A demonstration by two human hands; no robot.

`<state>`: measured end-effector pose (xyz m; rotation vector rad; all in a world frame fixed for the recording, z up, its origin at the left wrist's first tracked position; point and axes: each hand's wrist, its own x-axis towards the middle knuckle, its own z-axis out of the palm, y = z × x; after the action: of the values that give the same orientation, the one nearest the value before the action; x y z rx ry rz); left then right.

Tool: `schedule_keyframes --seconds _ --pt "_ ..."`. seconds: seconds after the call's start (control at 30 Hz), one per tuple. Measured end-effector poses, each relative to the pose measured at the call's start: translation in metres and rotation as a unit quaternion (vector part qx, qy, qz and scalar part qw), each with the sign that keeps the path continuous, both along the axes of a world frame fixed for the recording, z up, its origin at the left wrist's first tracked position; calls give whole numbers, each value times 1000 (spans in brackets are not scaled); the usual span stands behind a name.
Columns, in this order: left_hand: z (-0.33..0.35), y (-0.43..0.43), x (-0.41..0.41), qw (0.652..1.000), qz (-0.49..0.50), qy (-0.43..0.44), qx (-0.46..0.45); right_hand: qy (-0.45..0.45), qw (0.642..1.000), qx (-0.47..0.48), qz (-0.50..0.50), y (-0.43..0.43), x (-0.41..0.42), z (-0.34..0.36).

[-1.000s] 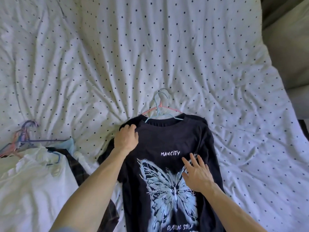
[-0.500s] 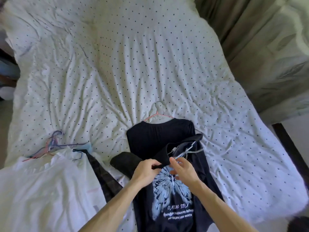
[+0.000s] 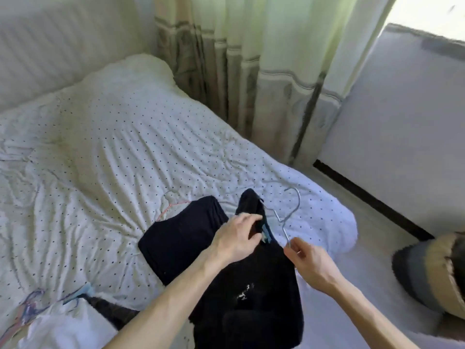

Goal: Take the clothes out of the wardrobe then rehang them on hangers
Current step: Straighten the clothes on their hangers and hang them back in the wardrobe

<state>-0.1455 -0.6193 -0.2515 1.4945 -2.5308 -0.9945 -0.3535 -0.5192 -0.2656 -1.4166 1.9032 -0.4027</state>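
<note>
A black printed T-shirt (image 3: 256, 293) hangs lifted over the bed's near edge. My left hand (image 3: 236, 238) grips its bunched collar. My right hand (image 3: 309, 260) pinches the stem of a pale blue wire hanger (image 3: 289, 212), whose hook points up and right of the collar. A second black garment (image 3: 181, 238) lies flat on the bed on a pink hanger (image 3: 171, 207). How far the blue hanger sits inside the shirt is hidden by cloth.
The bed (image 3: 113, 152) has a white dotted sheet. White clothes (image 3: 68, 326) and several coloured hangers (image 3: 30, 306) lie at the lower left. Curtains (image 3: 239, 71) hang behind, a wall (image 3: 402, 137) stands to the right, and a cushion (image 3: 432, 270) lies on the floor.
The printed shirt went from flat on the bed to lifted off it with its blue hanger. Both hands moved to the collar and hanger, and my view swung right toward the curtains.
</note>
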Motion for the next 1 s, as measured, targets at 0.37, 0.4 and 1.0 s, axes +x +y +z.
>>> schedule_keyframes --seconds 0.37,0.4,1.0 --pt "136 139 -283 938 -308 149 -49 116 949 -194 -221 235 -181 134" --pt "143 156 -300 931 -323 165 -34 113 934 -215 -263 257 -190 141" --pt "174 393 -482 738 -648 187 30 262 690 -173 -652 519 -186 133"
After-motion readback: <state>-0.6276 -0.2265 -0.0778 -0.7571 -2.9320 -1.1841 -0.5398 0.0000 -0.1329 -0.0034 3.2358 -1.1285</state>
